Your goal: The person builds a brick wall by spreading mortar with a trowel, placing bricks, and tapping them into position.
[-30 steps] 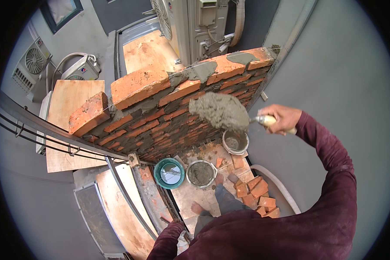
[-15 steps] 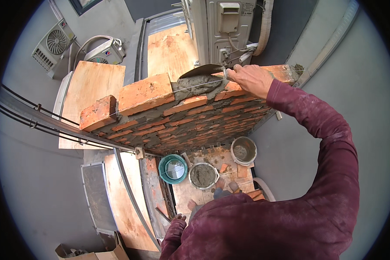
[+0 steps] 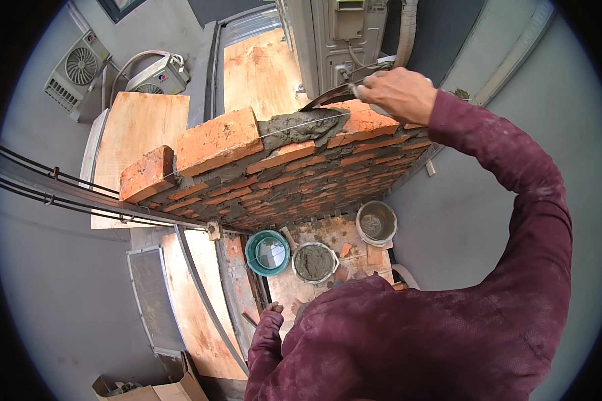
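My right hand (image 3: 400,93) grips a trowel's handle at the top of the brick wall (image 3: 274,187), its dark blade (image 3: 324,100) tilted over a lump of grey mortar (image 3: 291,127). A taut string crosses the mortar and the loose-edged top bricks (image 3: 217,140). My left hand (image 3: 274,311) is low, fingers curled near a dark bar at the ledge; what it holds is unclear. Below stand a teal bucket of water (image 3: 256,254), a white bucket of mortar (image 3: 314,264) and another bucket (image 3: 374,227).
Outdoor air-conditioner units (image 3: 80,63) hang at the upper left, and a tall one (image 3: 344,50) stands behind the wall. Plywood sheets (image 3: 140,127) lie beyond it. A metal rail (image 3: 87,200) with cables runs at the left. A cardboard box (image 3: 154,391) sits lower left; grey walls enclose the right.
A second ago the trowel was held out loaded with mortar. It moved up onto the wall top, leaving a mortar lump between bricks, and since then has shifted right with my hand.
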`<state>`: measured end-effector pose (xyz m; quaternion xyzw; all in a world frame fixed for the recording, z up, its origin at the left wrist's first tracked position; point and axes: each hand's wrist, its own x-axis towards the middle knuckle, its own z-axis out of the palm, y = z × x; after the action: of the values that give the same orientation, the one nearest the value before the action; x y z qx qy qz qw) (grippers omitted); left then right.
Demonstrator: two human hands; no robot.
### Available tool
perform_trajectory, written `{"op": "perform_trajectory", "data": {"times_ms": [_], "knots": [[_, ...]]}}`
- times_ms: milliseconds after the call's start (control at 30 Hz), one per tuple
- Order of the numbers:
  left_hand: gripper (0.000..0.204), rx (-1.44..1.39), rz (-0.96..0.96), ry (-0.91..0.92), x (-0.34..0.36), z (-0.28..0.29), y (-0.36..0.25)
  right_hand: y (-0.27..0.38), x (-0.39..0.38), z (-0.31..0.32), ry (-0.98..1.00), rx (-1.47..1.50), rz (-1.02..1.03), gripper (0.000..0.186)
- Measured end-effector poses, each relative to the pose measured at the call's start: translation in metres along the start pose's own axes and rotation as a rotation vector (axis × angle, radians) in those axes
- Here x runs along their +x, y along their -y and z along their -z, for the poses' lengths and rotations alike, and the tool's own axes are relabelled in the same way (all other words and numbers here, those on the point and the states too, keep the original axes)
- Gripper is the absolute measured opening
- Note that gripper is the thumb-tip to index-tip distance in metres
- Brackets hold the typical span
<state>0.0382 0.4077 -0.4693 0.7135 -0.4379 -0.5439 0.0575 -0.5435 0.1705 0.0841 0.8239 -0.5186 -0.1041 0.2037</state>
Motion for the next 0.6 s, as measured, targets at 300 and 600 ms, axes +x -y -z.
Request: {"op": "perform_trajectory", "data": {"times_ms": [300,600], "knots": [[0.039,0.009,-0.002,0.083,0.007,0.017,0.081,0.106,-0.16,0.024,0.07,1.094,-0.603,0.035],[0.036,0.178,-0.004,0.128,-0.016,0.105,0.033,0.286,-0.026,-0.102,-0.473,2.113,-0.943,0.028]]}}
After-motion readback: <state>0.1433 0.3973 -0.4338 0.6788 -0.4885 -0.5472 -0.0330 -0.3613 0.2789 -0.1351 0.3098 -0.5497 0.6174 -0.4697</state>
